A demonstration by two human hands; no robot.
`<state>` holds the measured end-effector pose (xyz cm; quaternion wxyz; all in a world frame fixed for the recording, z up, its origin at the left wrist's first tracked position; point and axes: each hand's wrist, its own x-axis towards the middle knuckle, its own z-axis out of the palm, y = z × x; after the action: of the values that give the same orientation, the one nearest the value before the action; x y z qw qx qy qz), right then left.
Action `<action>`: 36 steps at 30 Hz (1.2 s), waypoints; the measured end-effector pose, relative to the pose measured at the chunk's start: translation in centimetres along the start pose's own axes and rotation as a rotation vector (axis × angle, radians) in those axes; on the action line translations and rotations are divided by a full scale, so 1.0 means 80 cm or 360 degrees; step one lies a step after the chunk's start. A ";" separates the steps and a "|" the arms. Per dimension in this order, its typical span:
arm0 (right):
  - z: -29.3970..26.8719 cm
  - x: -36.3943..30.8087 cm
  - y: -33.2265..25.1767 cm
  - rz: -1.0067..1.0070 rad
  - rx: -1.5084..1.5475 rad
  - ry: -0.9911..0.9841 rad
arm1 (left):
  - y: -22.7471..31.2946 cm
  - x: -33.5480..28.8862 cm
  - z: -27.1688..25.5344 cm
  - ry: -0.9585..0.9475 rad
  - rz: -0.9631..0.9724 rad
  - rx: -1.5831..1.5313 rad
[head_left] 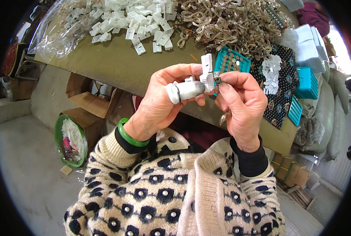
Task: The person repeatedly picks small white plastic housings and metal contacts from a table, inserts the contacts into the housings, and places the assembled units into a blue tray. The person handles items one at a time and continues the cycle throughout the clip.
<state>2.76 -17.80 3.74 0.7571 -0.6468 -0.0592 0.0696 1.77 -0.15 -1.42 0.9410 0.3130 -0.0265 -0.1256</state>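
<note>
In my left hand [154, 92] is a small white plastic case [207, 65], its flap standing up. The left thumb wears a white-and-grey wrap [187, 90] with a dark band round it. My right hand [244, 102] pinches a small dark part with metal on it [217, 80] between thumb and forefinger, right beside the case. From under the right fingers a bit of coiled wire [224, 117] hangs down. Whether the part touches the case, I cannot tell. Just behind the hands lies a teal tray [244, 59] with coin-like silver discs in it.
Heaped on the table [116, 65] are white plastic cases [144, 19] and clear coiled wires [230, 23]. To the right, a dark patterned cloth [275, 108] bears white flat pieces [271, 72], with teal baskets [307, 82] alongside. A green basin [57, 137] and cardboard box [89, 96] stand lower left.
</note>
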 end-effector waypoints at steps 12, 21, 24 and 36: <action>0.008 0.004 -0.025 0.0366 0.0178 -0.0084 | -0.007 0.001 0.000 0.0058 0.0280 0.0059; 0.017 -0.001 -0.015 -0.0145 -0.0694 -0.0151 | -0.009 0.005 0.002 0.0137 0.0430 0.0217; 0.019 0.000 0.001 -0.0586 -0.0927 -0.0107 | -0.007 0.002 0.005 0.0165 0.0410 0.0220; 0.013 0.011 0.027 -0.1410 -0.1467 0.0160 | -0.014 0.010 0.034 0.0545 0.0536 0.0657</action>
<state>3.34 -16.32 1.80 0.3601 -0.8228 -0.3091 -0.3128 1.97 -2.79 0.09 0.8560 0.5051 0.0560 0.0947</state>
